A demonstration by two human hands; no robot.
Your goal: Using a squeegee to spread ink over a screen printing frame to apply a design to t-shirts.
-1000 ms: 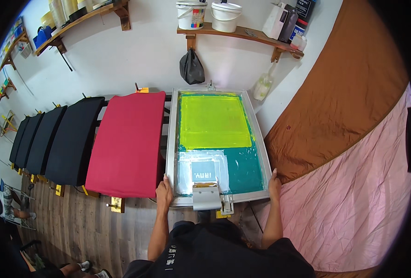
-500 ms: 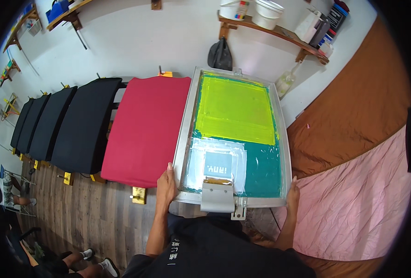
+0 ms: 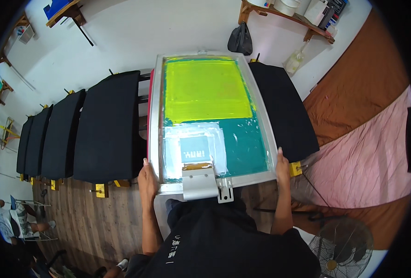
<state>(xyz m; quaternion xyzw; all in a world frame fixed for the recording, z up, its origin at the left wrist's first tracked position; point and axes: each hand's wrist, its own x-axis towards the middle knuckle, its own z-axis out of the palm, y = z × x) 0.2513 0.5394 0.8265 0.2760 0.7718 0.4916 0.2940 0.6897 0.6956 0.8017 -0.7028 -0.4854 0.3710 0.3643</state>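
Note:
My left hand [image 3: 147,180] and my right hand [image 3: 282,167] grip the two sides of a screen printing frame [image 3: 155,116] near its close corners, fingers mostly hidden under it. Its teal mesh carries a wide yellow-green block of ink [image 3: 207,88] at the far end and a white-bordered stencil patch [image 3: 217,139] nearer me. On the near edge rests a grey-handled squeegee [image 3: 198,184], tilted, beside a metal bracket [image 3: 225,192]. Beneath the frame, a red fabric-covered board [image 3: 149,99] shows only as a thin strip on the left.
Several black-covered boards [image 3: 107,125] line up to the left; another black board [image 3: 284,111] lies right. A wall shelf [image 3: 293,21] holds tubs, with a black bag [image 3: 240,39] hanging below. A fan [image 3: 342,250] stands at lower right. People sit at lower left.
The frame, held in both hands, now lies over the red board, covering nearly all of it. The view has turned right, bringing the black board and fan into sight.

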